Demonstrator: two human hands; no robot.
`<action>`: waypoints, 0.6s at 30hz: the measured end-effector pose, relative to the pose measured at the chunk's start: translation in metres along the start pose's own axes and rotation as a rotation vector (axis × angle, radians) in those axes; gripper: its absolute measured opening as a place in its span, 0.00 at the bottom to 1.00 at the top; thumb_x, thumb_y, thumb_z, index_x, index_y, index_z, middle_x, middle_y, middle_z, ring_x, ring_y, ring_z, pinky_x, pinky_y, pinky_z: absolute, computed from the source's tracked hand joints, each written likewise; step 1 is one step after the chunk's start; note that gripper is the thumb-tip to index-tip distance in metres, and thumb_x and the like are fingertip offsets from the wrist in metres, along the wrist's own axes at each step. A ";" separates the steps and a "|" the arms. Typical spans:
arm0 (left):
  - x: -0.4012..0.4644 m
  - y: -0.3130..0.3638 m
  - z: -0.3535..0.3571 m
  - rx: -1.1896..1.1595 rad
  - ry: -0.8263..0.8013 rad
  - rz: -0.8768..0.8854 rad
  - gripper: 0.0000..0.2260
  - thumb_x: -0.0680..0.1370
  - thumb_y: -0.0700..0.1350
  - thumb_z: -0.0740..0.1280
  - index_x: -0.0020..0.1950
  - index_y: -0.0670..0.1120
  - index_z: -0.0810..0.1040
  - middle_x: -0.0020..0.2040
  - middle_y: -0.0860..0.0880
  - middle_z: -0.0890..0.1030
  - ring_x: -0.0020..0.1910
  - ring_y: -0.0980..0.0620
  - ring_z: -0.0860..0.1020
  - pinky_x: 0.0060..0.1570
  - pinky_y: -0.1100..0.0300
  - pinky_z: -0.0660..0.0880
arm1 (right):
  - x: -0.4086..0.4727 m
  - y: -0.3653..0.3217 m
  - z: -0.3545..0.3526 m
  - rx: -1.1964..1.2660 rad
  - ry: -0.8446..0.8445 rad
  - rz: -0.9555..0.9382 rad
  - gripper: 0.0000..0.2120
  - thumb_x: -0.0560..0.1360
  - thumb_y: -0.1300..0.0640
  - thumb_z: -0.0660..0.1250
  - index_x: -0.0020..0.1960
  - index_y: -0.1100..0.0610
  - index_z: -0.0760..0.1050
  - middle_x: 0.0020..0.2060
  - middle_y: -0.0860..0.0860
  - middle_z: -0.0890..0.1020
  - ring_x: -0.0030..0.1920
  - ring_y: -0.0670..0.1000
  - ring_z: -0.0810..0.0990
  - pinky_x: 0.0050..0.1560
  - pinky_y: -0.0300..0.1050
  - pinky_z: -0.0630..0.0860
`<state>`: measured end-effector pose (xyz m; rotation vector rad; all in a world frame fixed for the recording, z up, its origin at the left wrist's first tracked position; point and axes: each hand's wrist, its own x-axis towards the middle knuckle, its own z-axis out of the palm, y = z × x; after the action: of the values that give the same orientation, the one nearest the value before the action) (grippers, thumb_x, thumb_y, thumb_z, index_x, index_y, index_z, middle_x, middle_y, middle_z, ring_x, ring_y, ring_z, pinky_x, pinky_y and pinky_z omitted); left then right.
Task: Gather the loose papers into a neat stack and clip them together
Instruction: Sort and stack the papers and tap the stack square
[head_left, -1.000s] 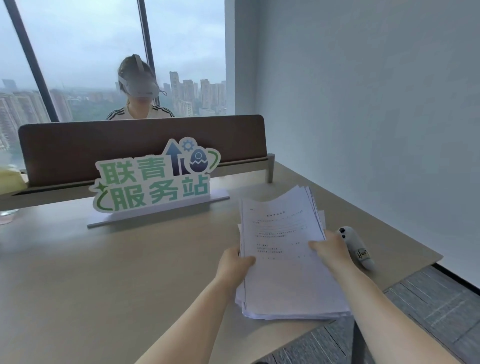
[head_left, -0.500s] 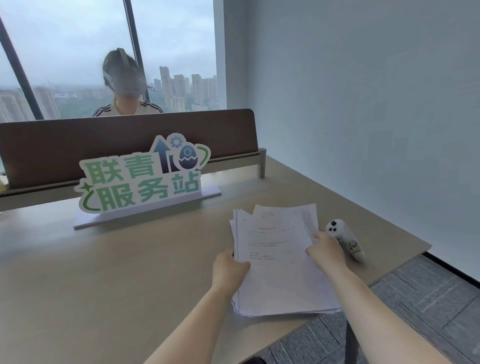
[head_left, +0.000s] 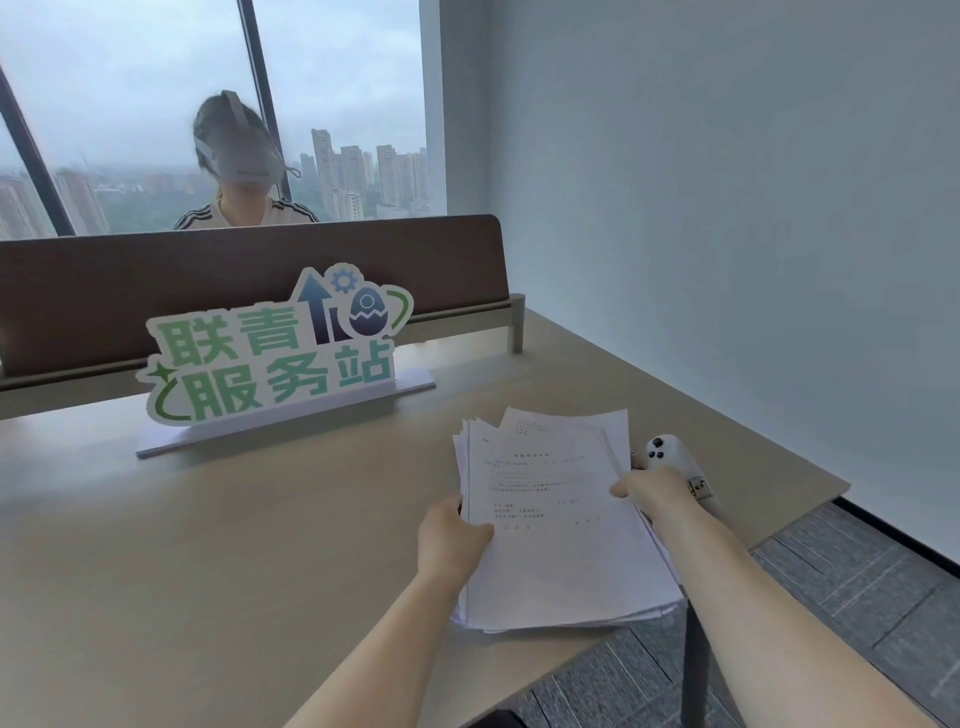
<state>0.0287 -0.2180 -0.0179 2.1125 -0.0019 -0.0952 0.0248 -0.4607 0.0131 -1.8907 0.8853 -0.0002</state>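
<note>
We are in the gathering step; the papers (head_left: 556, 525) lie as a thick pile on the counter (head_left: 234, 545), near its right front corner, with the near edge of the pile reaching the counter's front edge. Our left hand (head_left: 451, 535) grips the pile's left edge, thumb curled over the top sheet; our right hand (head_left: 652, 486) holds the right edge farther up, thumb on top, the other fingers hidden under the sheets. The pile is not yet square; sheets fan out at the far left corner, and one sheet behind pokes out at the top, skewed to the right; the lower edges also look stepped.

We judge the stack still needs truing; the next move probably calls for standing it on edge and tapping it on the counter, or pressing the sides inward, until the edges line up. No clip shows anywhere in view, so clipping must wait until we find one. A white controller (head_left: 675, 465) lies just beside the right hand, touching or nearly so; we cannot tell which. A standing sign (head_left: 275, 353) sits well apart, toward the back.
</note>
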 end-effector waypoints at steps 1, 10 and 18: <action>0.000 -0.001 0.000 -0.001 -0.003 0.001 0.06 0.72 0.39 0.68 0.43 0.49 0.74 0.39 0.55 0.77 0.40 0.51 0.78 0.33 0.63 0.72 | 0.000 -0.001 0.001 -0.005 -0.014 0.006 0.26 0.75 0.65 0.70 0.70 0.69 0.67 0.67 0.64 0.73 0.67 0.63 0.72 0.64 0.54 0.71; 0.002 -0.006 0.002 -0.005 0.004 0.010 0.07 0.71 0.40 0.68 0.48 0.44 0.79 0.46 0.49 0.82 0.43 0.49 0.80 0.35 0.61 0.75 | -0.007 -0.005 0.005 -0.017 -0.056 0.035 0.29 0.77 0.62 0.68 0.73 0.68 0.63 0.70 0.62 0.70 0.69 0.61 0.70 0.65 0.52 0.68; 0.005 -0.009 0.001 -0.017 0.015 -0.006 0.11 0.69 0.41 0.68 0.50 0.45 0.80 0.48 0.47 0.82 0.46 0.47 0.80 0.46 0.53 0.79 | -0.012 -0.009 0.013 -0.079 -0.101 0.006 0.29 0.77 0.59 0.68 0.74 0.68 0.63 0.73 0.61 0.67 0.72 0.60 0.67 0.68 0.52 0.66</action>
<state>0.0328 -0.2143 -0.0268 2.0963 0.0136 -0.0830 0.0258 -0.4417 0.0186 -1.9435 0.8322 0.1347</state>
